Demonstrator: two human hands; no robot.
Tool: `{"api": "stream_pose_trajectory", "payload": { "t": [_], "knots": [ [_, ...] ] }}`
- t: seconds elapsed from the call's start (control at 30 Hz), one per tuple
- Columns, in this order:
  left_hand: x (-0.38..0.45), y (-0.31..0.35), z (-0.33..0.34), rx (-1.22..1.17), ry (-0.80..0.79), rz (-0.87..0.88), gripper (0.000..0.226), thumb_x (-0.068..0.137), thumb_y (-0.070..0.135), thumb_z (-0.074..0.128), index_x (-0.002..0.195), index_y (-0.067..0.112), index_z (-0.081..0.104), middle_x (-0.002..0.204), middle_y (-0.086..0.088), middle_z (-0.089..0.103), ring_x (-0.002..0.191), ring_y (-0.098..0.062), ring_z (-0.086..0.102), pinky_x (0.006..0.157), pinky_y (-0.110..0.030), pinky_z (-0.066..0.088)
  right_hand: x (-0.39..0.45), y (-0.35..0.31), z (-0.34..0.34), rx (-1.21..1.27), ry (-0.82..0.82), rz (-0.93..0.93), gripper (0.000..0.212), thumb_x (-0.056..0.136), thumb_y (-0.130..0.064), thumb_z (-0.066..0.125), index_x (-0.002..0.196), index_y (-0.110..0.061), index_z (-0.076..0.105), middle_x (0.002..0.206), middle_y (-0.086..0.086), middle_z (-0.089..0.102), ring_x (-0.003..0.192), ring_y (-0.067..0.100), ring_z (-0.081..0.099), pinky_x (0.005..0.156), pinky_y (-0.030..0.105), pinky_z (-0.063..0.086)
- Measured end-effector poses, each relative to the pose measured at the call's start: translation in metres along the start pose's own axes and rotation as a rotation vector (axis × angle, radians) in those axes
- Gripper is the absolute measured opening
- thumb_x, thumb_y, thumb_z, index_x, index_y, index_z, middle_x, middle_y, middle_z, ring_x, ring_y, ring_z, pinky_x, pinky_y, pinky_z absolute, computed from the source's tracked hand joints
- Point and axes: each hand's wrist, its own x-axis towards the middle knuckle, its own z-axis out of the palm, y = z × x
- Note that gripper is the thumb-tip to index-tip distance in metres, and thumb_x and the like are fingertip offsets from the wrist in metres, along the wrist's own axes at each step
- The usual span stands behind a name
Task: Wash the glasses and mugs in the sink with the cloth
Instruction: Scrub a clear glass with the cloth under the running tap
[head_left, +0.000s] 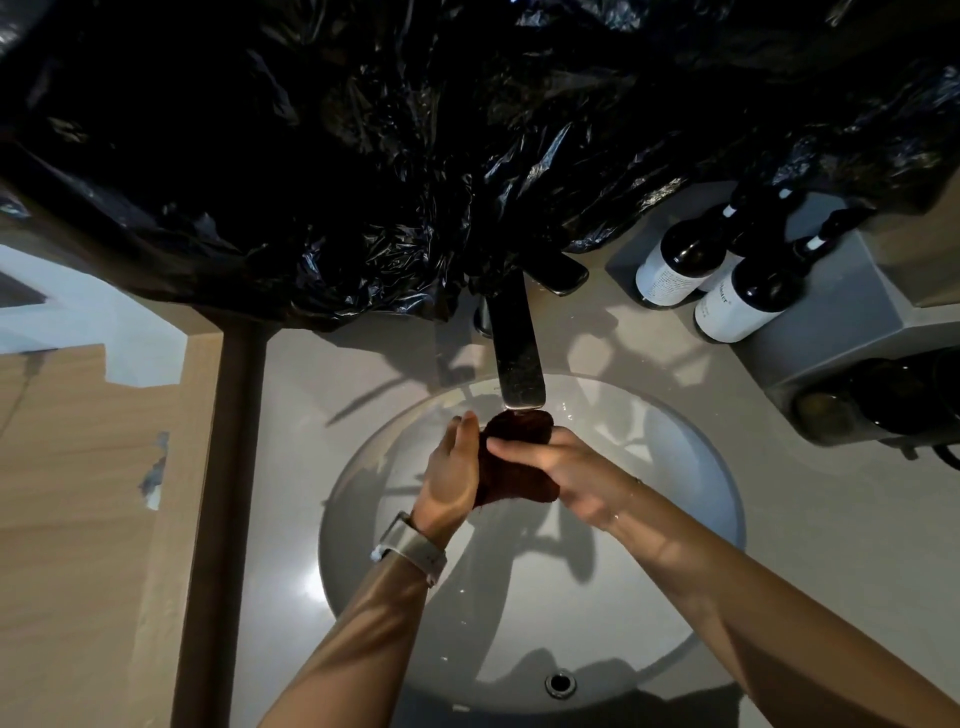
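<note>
A dark brown cloth (517, 457) is bunched between both hands over the round white sink (691, 467), directly under the spout of the dark tap (514, 343). My left hand (451, 473) grips the cloth's left side, a watch on its wrist. Over the cloth's right side, my right hand (566, 475) curls its fingers. No glass or mug shows inside the basin.
Black plastic sheeting (415, 156) covers the whole back wall area. Two dark bottles with white labels (727, 280) stand on a grey tray (852, 312) at the right. Dark vessels (883, 400) sit at the tray's near end. A wooden panel (78, 519) borders the left.
</note>
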Motion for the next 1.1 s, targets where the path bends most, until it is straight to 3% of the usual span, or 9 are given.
{"api": "stream_pose_trajectory", "payload": {
  "t": [0.13,0.37,0.47,0.57,0.63,0.77,0.87,1.03,1.1],
  "knots": [
    [0.001,0.002,0.004,-0.110,-0.029,-0.101,0.049,0.105,0.039,0.036,0.111,-0.002,0.063,0.105,-0.020,0.068,0.093,-0.026,0.065,0.077,-0.034,0.054,-0.005,0.009,0.003,-0.060,0.064,-0.101,0.027,0.082,-0.006,0.072,0.107,0.002,0.067,0.096,0.015,0.072,0.091,0.027,0.070,0.080,0.030,0.056],
    [-0.008,-0.009,-0.011,0.402,-0.014,0.599,0.046,0.094,0.059,0.028,0.089,0.017,0.046,0.074,-0.001,0.058,0.068,-0.008,0.057,0.064,-0.029,0.046,0.003,-0.007,0.000,0.055,0.046,0.110,0.042,0.069,-0.029,0.082,0.102,-0.005,0.070,0.100,0.022,0.063,0.097,0.037,0.059,0.084,0.048,0.042],
    [-0.005,-0.003,-0.011,0.184,-0.144,0.356,0.061,0.101,0.061,0.023,0.090,0.010,0.055,0.071,-0.014,0.062,0.060,-0.017,0.062,0.059,-0.036,0.050,0.002,-0.003,0.002,-0.007,0.079,-0.091,0.026,0.082,-0.010,0.074,0.104,0.002,0.069,0.091,0.014,0.071,0.086,0.025,0.070,0.076,0.030,0.055],
    [-0.006,0.013,-0.010,-0.038,-0.374,-0.055,0.077,0.100,0.060,0.005,0.067,0.016,0.059,0.040,-0.002,0.044,0.028,-0.009,0.036,0.033,-0.018,0.021,0.005,0.010,0.006,-0.154,0.072,-0.310,0.022,0.081,0.007,0.070,0.102,0.006,0.064,0.093,0.013,0.071,0.087,0.019,0.070,0.077,0.023,0.053],
    [-0.001,0.013,-0.008,-0.019,-0.325,-0.049,0.074,0.102,0.059,0.009,0.061,0.013,0.051,0.038,0.000,0.039,0.027,-0.010,0.034,0.033,-0.017,0.018,0.005,0.011,0.012,-0.145,0.079,-0.332,0.024,0.080,0.008,0.069,0.104,0.005,0.063,0.094,0.013,0.071,0.088,0.020,0.071,0.080,0.026,0.054],
    [-0.010,-0.003,-0.006,0.151,-0.044,0.317,0.055,0.096,0.059,0.030,0.093,0.011,0.058,0.074,-0.008,0.068,0.063,-0.015,0.067,0.055,-0.028,0.053,0.001,-0.001,0.006,-0.008,0.068,-0.106,0.029,0.079,-0.008,0.076,0.106,-0.001,0.067,0.096,0.016,0.072,0.092,0.030,0.070,0.083,0.036,0.055],
    [-0.020,-0.008,-0.016,0.357,-0.042,0.633,0.043,0.095,0.057,0.032,0.098,0.018,0.050,0.077,0.001,0.061,0.071,-0.008,0.060,0.062,-0.019,0.046,-0.001,-0.004,-0.001,0.160,-0.001,0.063,0.028,0.080,-0.019,0.074,0.104,-0.006,0.070,0.093,0.014,0.071,0.087,0.026,0.070,0.075,0.034,0.054],
    [-0.020,0.026,-0.001,-0.203,-0.193,-0.072,0.060,0.106,0.048,0.020,0.086,0.009,0.061,0.062,-0.005,0.069,0.053,-0.012,0.066,0.045,-0.019,0.051,-0.007,0.007,0.014,-0.111,0.143,-0.254,0.021,0.080,0.000,0.073,0.100,-0.006,0.070,0.086,0.002,0.075,0.083,0.015,0.072,0.070,0.020,0.054],
    [-0.014,0.023,0.006,-0.238,-0.177,-0.160,0.061,0.106,0.046,0.022,0.084,0.011,0.065,0.073,-0.012,0.074,0.061,-0.018,0.071,0.061,-0.029,0.060,-0.008,0.012,0.018,-0.180,0.164,-0.335,0.020,0.080,0.001,0.073,0.097,-0.008,0.071,0.086,0.001,0.074,0.084,0.013,0.072,0.072,0.020,0.054]
  ]
}}
